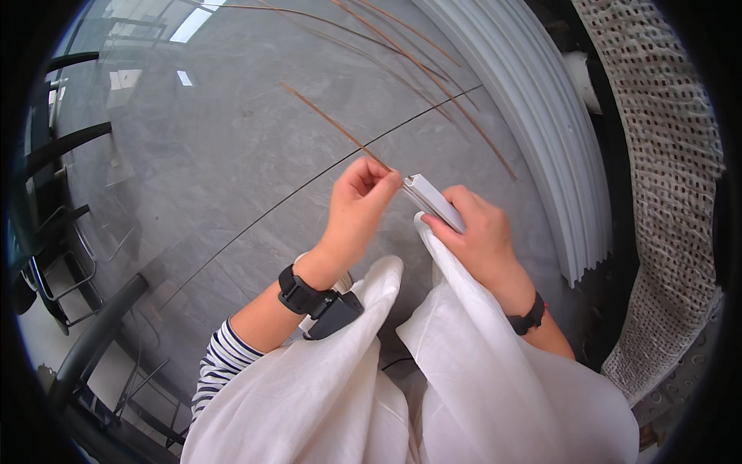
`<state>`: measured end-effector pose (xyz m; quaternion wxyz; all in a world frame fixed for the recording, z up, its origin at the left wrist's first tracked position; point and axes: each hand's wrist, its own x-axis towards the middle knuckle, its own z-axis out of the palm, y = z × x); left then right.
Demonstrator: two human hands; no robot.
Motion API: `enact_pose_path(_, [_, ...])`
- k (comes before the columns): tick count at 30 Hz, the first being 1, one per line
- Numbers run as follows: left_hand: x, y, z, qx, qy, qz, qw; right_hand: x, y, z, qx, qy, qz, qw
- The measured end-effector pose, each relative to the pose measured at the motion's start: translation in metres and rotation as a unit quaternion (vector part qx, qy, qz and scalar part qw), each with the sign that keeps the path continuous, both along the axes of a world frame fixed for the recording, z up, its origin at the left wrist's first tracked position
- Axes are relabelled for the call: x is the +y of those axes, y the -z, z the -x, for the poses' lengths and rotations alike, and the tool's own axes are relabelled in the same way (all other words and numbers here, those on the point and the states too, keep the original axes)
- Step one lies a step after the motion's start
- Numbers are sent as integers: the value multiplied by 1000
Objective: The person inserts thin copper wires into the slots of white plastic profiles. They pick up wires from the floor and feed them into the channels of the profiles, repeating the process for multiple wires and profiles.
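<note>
My left hand [359, 205] pinches the near end of a long thin brown strip [332, 124] that runs away up and to the left over the grey floor. My right hand [475, 232] grips a short white slat-like bar [433, 199], whose upper end meets the strip's end at my left fingertips. Both hands sit above my lap, which is covered by white cloth [479, 371]. A black wristband is on each wrist.
Several more thin brown strips [433, 73] lie on the grey tiled floor [232, 170] ahead. A stack of long white slats [541, 131] curves along the right. A woven mesh panel [665, 178] stands at far right. Black chair frames [69, 255] are at left.
</note>
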<state>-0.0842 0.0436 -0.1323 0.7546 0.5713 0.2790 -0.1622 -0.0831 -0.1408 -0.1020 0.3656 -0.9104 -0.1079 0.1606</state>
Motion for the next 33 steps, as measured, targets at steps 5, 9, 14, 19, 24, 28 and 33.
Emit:
enact_pose_path(5, [60,-8,-57,-66,-57,-109,990,0,1,2,6,3,-10,1000])
enact_pose_path(9, [75,-13,-77,-73,-70,-98,990,2,1,2,9,-3,-13,1000])
enact_pose_path(14, [37,-7,-51,-33,-72,-33,996,-3,5,3,-3,-5,8,1000])
enact_pose_path(19, [-1,-2,-8,21,-43,49,998,-3,1,1,3,4,4,1000])
enact_pose_path(24, [-11,-7,1,4,-31,18,999,-3,-2,1,4,10,-1,1000])
enact_pose_path(28, [12,-4,-10,-101,-67,-80,989,-2,0,1,9,11,-3,1000])
enact_pose_path(33, [20,-2,-8,-160,-9,-165,973,-2,1,2,14,18,3,1000])
